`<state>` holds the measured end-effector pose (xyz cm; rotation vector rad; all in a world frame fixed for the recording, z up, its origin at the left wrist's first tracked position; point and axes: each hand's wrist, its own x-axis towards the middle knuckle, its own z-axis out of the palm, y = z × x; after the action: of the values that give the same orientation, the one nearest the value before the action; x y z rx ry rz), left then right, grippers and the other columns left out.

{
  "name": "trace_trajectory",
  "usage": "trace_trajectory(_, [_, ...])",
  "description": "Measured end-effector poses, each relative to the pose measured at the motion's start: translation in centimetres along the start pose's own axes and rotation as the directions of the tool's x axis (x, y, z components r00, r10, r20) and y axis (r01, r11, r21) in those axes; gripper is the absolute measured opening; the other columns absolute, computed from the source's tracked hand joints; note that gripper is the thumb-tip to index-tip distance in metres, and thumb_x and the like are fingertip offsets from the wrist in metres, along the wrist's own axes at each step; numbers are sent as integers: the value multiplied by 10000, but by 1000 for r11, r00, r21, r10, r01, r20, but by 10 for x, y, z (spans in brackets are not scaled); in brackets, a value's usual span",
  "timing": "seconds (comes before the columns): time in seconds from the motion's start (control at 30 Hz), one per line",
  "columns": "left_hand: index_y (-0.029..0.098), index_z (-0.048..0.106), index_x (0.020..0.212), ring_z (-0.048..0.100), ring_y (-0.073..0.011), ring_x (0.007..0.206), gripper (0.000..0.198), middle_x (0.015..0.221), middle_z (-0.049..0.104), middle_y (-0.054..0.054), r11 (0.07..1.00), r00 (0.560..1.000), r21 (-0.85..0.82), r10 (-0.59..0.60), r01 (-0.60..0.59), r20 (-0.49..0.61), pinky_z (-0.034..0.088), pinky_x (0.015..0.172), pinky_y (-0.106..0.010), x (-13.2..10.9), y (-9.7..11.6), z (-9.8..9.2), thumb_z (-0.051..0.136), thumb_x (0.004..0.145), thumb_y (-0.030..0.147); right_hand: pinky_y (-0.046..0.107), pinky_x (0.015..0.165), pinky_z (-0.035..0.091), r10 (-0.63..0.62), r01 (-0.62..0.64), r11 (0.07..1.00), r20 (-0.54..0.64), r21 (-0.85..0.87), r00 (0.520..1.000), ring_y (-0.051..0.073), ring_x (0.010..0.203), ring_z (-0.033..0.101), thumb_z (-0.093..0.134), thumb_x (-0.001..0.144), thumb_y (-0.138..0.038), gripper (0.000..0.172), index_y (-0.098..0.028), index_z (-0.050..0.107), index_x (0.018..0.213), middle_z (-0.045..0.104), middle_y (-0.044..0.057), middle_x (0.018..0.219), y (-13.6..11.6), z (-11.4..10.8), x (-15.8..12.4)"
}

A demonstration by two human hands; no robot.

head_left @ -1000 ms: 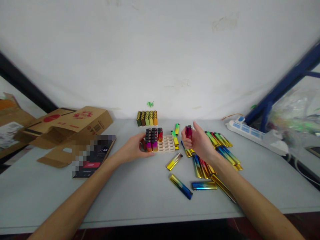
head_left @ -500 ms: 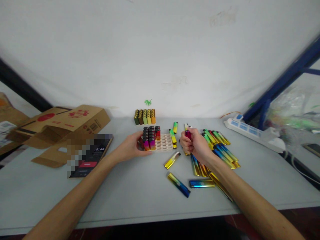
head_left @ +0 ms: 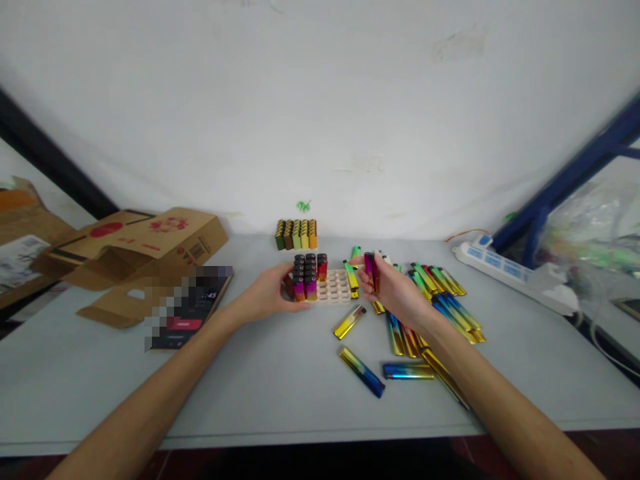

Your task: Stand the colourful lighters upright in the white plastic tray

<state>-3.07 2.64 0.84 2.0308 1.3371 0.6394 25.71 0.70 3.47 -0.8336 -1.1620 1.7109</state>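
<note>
A pale tray [head_left: 335,288] with rows of holes lies mid-table. Upright purple-and-red lighters with black tops [head_left: 305,277] fill its left rows, and a red one stands alone in the following row. My left hand [head_left: 273,291] grips the tray's left end, thumb along the front edge and fingers partly hidden behind the lighters. To the right of the tray, my right hand [head_left: 390,280] holds a purple-and-red lighter [head_left: 370,267] upright between thumb and fingers; whether there is a second one in the grasp I cannot tell. Green-and-yellow lighters [head_left: 352,277] lean by the tray's right end.
Loose blue-gold and green-gold lighters [head_left: 455,313] are heaped right of my right hand, with several [head_left: 363,371] scattered in front. Behind stands a full block of lighters [head_left: 297,235]. A phone [head_left: 195,310] and cardboard boxes [head_left: 165,243] lie left, a power strip [head_left: 515,277] right.
My right hand has turned and loosened its fist, so the purple-and-red lighter shows more and sits closer to the tray. My left hand keeps its hold. The whole view has shifted slightly.
</note>
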Motion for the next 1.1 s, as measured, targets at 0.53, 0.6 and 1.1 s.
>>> trace_trajectory(0.53, [144, 650, 1256, 654, -210, 812, 682, 1059, 730, -78, 997, 998, 44, 65, -66, 14, 546, 707, -325, 0, -2, 0, 862, 715, 501, 305, 667, 541, -330, 306, 616, 115, -726, 937, 184, 708, 665, 717, 937, -474, 306, -206, 783, 1069, 728, 41, 815, 12, 11, 33])
trace_trajectory(0.6, [148, 655, 1242, 652, -209, 799, 678, 1043, 734, -72, 996, 998, 55, 63, -63, 11, 544, 702, -325, 0, -2, 0, 865, 708, 510, 304, 643, 541, -323, 304, 604, 122, -737, 938, 173, 630, 659, 695, 957, -467, 295, -203, 766, 1068, 728, 23, 743, 10, 14, 31])
trace_trajectory(1.1, [163, 664, 1176, 645, -203, 780, 616, 991, 725, -48, 995, 996, 48, 85, -86, 14, 545, 711, -328, 1, -4, 0, 873, 706, 501, 351, 779, 527, -317, 424, 262, 338, -867, 886, 232, 810, 708, 656, 1003, -379, 187, -223, 732, 1071, 790, 85, 951, 1, 13, 41])
